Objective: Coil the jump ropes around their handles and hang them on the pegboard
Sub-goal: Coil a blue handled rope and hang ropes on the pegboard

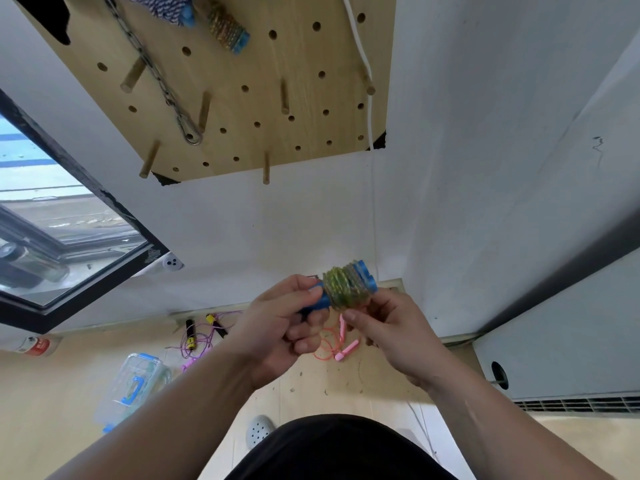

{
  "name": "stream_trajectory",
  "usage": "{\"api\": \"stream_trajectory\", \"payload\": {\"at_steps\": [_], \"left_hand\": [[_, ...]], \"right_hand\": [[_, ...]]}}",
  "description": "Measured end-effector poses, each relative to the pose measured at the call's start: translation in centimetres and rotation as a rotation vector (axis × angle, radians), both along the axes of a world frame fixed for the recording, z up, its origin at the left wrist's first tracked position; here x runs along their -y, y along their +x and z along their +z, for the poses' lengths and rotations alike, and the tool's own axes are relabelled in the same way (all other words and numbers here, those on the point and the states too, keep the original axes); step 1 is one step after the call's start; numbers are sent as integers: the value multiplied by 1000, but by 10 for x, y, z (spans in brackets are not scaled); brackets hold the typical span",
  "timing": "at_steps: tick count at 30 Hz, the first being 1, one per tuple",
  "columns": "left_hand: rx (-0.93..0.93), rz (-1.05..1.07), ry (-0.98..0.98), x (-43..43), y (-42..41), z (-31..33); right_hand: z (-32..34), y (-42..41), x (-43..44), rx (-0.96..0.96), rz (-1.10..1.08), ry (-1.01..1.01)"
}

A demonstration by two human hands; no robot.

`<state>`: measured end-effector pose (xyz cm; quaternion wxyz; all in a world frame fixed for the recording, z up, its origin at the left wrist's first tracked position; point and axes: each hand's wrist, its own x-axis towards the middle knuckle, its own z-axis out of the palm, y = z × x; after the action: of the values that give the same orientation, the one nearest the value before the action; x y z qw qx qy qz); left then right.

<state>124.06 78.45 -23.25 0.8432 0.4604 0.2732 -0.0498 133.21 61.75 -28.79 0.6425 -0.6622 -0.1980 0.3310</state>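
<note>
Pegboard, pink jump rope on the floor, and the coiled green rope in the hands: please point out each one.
pegboard [242, 109], head view, on bare wood between the holes.
pink jump rope [346, 351], head view, on one pink handle.
coiled green rope [346, 289], head view, on the middle of the windings around the blue handles.

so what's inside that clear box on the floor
Through the clear box a blue handle and thin greenish cord show, so likely another jump rope. The lid's glare blurs the rest, so I can't tell what else it holds.
</note>
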Motion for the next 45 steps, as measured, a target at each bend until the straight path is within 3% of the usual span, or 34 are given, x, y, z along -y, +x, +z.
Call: {"api": "stream_trajectory", "payload": {"at_steps": [5, 10, 12, 16, 22, 28, 31, 38, 41, 45], "left_hand": [[-102, -278, 189, -14, -11, -11], [-82, -382, 386, -9, -17, -22], [-87, -443, 447, -5, -18, -25], [-129, -477, 563, -9, -19, -34], [-210, -381, 716, -17, -5, -43], [-241, -251, 901, -25, 9, -49], [-287, -137, 833, -21, 13, -52], [-252, 18, 471, -11, 24, -43], [-171, 13, 449, -10, 24, -38], [-108, -221, 787, -15, 19, -35]], "right_hand": [[-1, 20, 8, 248, 349, -114], [-10, 48, -3, 429, 783, -513], [-13, 57, -7, 452, 825, -595], [0, 69, -14, 465, 834, -572], [3, 57, -37, 386, 551, -531], [6, 16, -47, 522, 259, -595], [5, 1, -44, 585, 219, -540], [-9, -11, -34, 495, 25, -324], [-2, -14, -30, 369, -101, -211], [17, 9, -21, 42, -246, -217]]}}
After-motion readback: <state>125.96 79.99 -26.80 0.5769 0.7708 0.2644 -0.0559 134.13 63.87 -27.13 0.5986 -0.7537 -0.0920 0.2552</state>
